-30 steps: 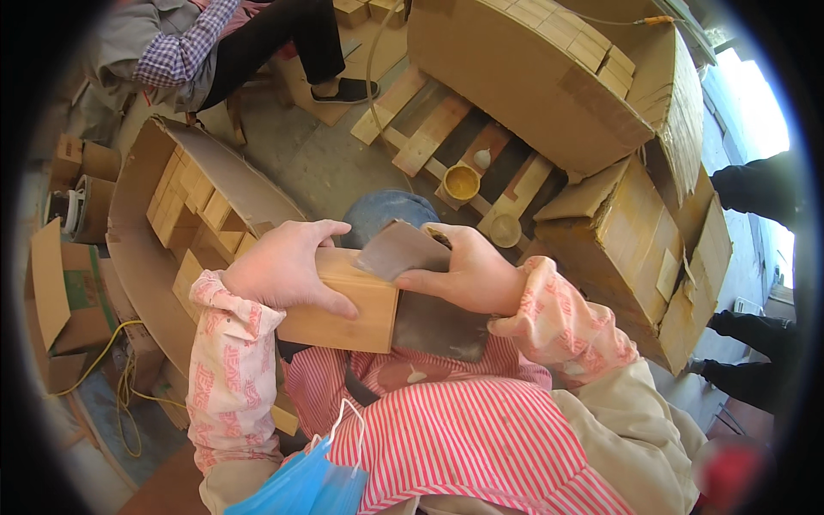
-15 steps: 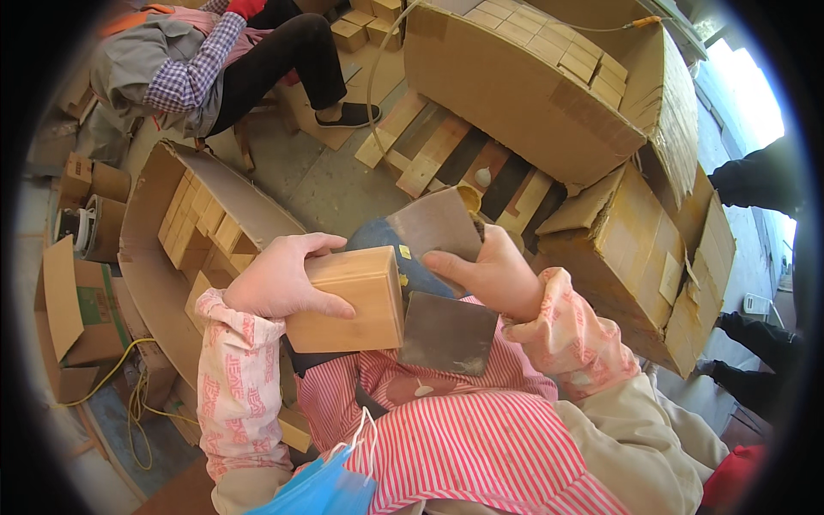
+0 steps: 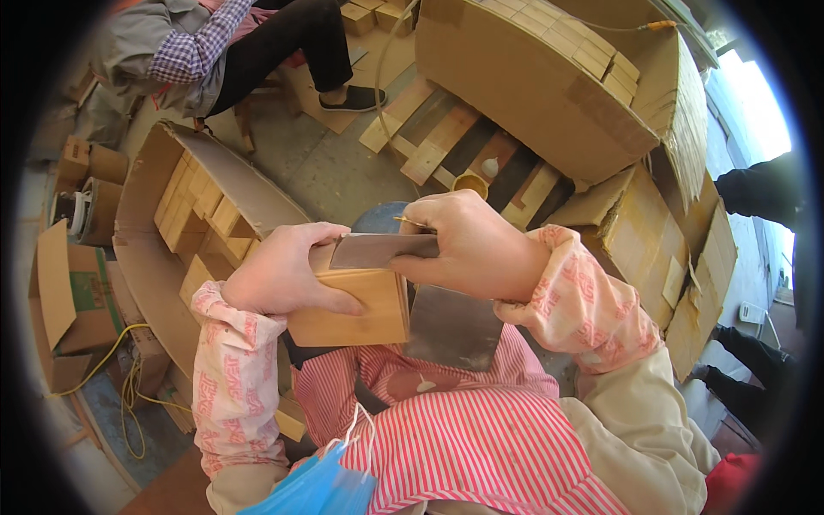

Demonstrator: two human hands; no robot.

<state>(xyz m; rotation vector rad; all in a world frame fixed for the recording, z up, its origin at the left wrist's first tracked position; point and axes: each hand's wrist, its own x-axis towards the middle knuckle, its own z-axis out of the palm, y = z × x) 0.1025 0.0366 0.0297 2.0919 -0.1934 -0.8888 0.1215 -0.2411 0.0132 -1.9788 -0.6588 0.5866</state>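
Observation:
My left hand [image 3: 279, 273] is wrapped round the left end of a smooth, pale wooden box [image 3: 356, 313], which is held above my lap. In my right hand [image 3: 476, 245] is a dark grey-brown piece of sandpaper [image 3: 369, 251], pinched between thumb and fingers. It lies against the box's upper far edge. A second dark, square sheet [image 3: 453, 330], of the same look, rests on my lap just right of the box. The red-and-white striped apron [image 3: 481, 421] covers my lap.
Left stands an open carton [image 3: 232, 184] holding several wooden boxes. A large carton [image 3: 532, 86] of wooden pieces sits on a pallet [image 3: 438, 146] ahead. Battered cardboard [image 3: 639, 249] is on the right, a yellow cord [image 3: 129, 386] at lower left. Another person [image 3: 206, 60] sits at the far left.
My right hand has moved left and turned over, bringing the sandpaper from beside the wooden box onto its upper edge. My left hand keeps its hold on the box.

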